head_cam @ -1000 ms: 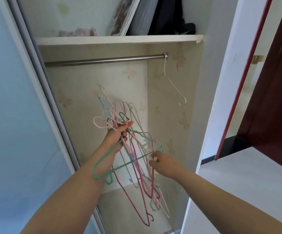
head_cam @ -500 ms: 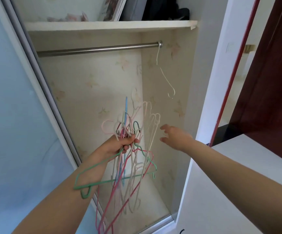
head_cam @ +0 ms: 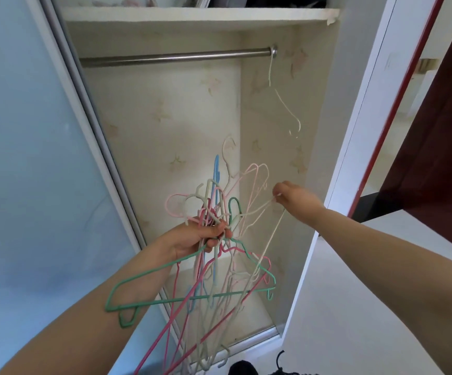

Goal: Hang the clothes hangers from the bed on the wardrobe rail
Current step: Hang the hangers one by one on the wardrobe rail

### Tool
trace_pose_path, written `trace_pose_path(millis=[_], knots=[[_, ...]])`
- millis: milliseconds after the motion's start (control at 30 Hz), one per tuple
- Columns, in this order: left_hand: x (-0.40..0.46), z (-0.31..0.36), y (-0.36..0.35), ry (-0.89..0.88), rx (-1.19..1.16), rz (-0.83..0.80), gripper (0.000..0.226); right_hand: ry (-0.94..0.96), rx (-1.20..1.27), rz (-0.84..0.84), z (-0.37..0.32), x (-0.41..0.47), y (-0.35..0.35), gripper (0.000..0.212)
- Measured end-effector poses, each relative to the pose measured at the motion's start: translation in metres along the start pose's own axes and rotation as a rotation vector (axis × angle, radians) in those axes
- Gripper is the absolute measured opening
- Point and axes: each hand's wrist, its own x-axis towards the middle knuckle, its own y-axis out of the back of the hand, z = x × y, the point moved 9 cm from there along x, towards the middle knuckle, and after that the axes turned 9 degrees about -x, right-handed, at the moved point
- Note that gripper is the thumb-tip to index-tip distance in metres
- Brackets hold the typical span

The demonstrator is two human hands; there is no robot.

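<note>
The right hand (head_cam: 296, 203) pinches one thin white wire hanger (head_cam: 266, 247) with its fingers. The left hand (head_cam: 201, 236) grips a tangled bunch of hangers (head_cam: 214, 269), pink, green and blue. Another white hanger (head_cam: 283, 101) hangs on the shiny metal rail (head_cam: 176, 57) above

We see a smooth, brushed-looking metal rail (head_cam: 176, 57) with a dull sheen. The hangers (head_cam: 219, 263) look like thin wire in matt coloured coating: green, pink, blue, cream. Pale paper with faded star prints lines the wardrobe walls (head_cam: 165, 117). The sliding door (head_cam: 24, 158) is frosted, satin blue.
</note>
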Motion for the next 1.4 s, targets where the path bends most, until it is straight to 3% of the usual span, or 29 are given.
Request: trace_pose_path(millis=[333,600,733,867,933,1033,1100,1167,1267,1400], knots=[[0.018,-0.014,0.061,-0.021,0.187,0.334,0.027,0.013,-0.155,0.067,0.029,-0.021,0.048,0.038],[0.041,-0.012,0.046,-0.052,0.186,0.243,0.025,-0.079,-0.315,0.207,0.042,-0.024,0.083,0.046],[0.049,-0.013,0.055,-0.055,0.242,0.311,0.023,-0.177,-0.561,0.084,0.063,-0.029,0.091,0.043],[0.054,-0.016,0.075,-0.083,0.231,0.395,0.022,-0.273,-0.658,-0.206,0.08,-0.033,0.08,0.032],[0.056,-0.015,0.087,-0.112,0.199,0.459,0.019,-0.305,-0.576,-0.366,0.082,-0.034,0.066,0.036],[0.058,-0.015,0.099,-0.121,0.125,0.535,0.01,-0.458,-0.17,-0.497,0.08,-0.03,0.044,0.047],[0.061,-0.013,0.1,-0.128,0.055,0.554,0.007,-0.487,-0.018,-0.32,0.068,-0.015,0.053,0.038],[0.062,-0.002,0.097,-0.168,-0.001,0.568,0.005,-0.424,-0.071,-0.089,0.052,0.0,0.073,0.029],[0.063,0.022,0.089,-0.226,-0.029,0.574,0.008,-0.305,-0.178,0.109,0.029,0.013,0.089,0.027],[0.067,0.05,0.083,-0.258,-0.062,0.545,0.008,-0.255,0.01,0.399,0.013,0.02,0.116,0.024]])
